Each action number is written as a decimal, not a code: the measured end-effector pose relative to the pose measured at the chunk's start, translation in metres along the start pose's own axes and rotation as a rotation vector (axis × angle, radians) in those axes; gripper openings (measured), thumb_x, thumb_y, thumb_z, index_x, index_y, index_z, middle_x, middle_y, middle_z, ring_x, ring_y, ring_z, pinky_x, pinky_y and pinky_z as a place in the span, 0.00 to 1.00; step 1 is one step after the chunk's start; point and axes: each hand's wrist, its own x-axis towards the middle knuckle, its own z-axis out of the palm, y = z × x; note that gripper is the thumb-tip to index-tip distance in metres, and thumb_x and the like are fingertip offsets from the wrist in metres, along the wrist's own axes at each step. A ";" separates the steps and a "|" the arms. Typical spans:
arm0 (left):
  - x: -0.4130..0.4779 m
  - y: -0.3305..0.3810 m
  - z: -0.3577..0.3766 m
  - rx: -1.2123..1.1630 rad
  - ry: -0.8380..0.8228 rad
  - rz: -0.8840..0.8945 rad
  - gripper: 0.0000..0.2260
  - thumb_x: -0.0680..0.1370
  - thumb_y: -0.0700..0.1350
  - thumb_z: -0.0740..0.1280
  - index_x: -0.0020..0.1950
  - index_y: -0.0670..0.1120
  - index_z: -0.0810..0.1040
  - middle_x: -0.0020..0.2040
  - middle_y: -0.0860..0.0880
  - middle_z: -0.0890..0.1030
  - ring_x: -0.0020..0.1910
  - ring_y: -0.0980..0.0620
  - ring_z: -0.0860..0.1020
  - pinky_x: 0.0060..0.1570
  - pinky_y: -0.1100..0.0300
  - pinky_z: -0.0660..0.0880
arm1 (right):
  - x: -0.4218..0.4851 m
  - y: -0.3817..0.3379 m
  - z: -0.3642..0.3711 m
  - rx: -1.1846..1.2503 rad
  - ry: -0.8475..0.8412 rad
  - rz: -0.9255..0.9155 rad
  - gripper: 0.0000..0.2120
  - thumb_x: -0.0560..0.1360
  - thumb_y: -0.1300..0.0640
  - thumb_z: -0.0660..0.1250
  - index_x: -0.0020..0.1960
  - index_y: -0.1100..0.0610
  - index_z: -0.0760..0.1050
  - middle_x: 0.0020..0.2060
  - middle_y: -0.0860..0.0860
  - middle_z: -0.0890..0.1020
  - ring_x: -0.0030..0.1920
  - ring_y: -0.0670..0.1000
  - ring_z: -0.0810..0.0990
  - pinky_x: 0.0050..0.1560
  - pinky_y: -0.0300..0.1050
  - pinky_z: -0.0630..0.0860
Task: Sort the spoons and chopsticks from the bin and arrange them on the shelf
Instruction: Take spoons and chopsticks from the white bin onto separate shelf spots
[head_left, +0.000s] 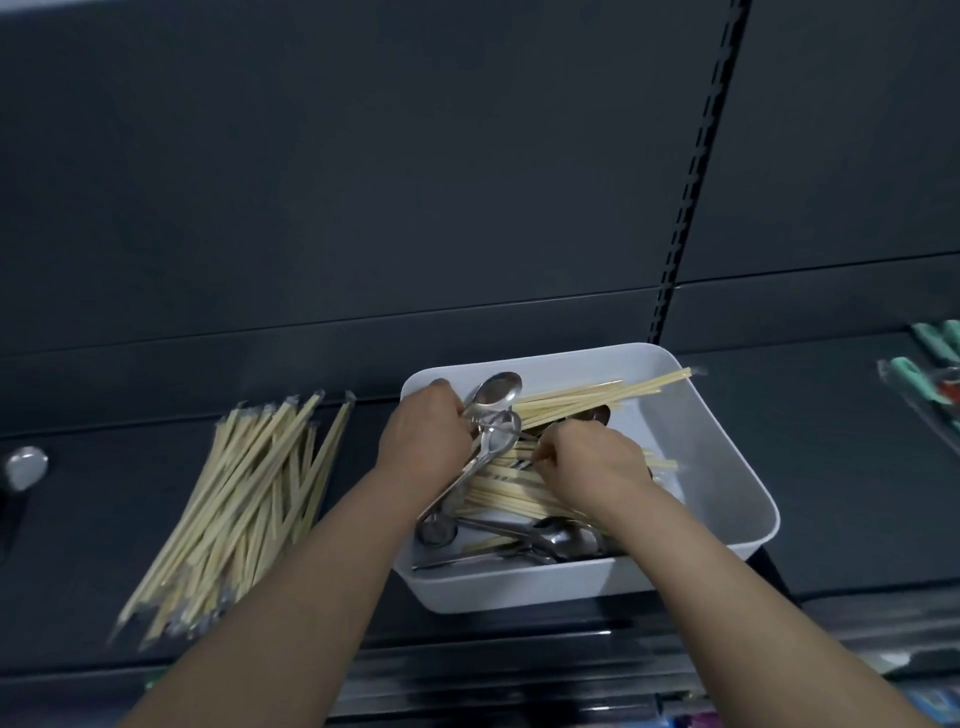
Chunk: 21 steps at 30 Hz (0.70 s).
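White rectangular plastic bin (719, 467) sits on dark grey metal shelf (841, 499), near edge overhanging the shelf front. Left hand (426, 439) is inside the bin's far-left corner, fingers clenched round a bunch of shiny steel spoons (493, 415), bowls pointing up and away. Right hand (589, 460) is fisted, knuckles up, fingers dug into pale wooden chopsticks in the bin (576, 396); cannot tell what it grasps, if anything. More steel spoons (553, 540) lie at the bin's near end. Sorted pile of wrapped pale chopsticks (244, 512) lies on the shelf, left of the bin, apart from it. Green-handled packaged items (935, 340) at far right.
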 end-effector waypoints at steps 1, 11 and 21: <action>0.000 -0.003 -0.001 -0.008 0.000 -0.003 0.06 0.76 0.42 0.65 0.51 0.44 0.78 0.50 0.47 0.81 0.50 0.44 0.78 0.49 0.53 0.76 | 0.001 -0.003 0.000 -0.011 -0.003 -0.007 0.11 0.76 0.55 0.60 0.55 0.48 0.77 0.53 0.51 0.81 0.54 0.55 0.78 0.46 0.45 0.72; -0.002 -0.023 -0.020 -0.107 0.042 -0.011 0.05 0.79 0.44 0.64 0.47 0.44 0.77 0.46 0.45 0.81 0.42 0.44 0.81 0.46 0.49 0.79 | 0.010 -0.042 0.014 -0.075 -0.219 -0.086 0.14 0.78 0.55 0.58 0.62 0.48 0.73 0.59 0.53 0.78 0.59 0.57 0.76 0.55 0.48 0.73; -0.005 -0.030 -0.028 -0.163 -0.047 0.004 0.07 0.76 0.42 0.64 0.44 0.41 0.80 0.41 0.43 0.82 0.39 0.44 0.81 0.41 0.47 0.81 | 0.012 -0.039 0.020 -0.169 -0.157 0.161 0.13 0.75 0.52 0.63 0.58 0.54 0.76 0.56 0.52 0.80 0.57 0.55 0.78 0.48 0.44 0.71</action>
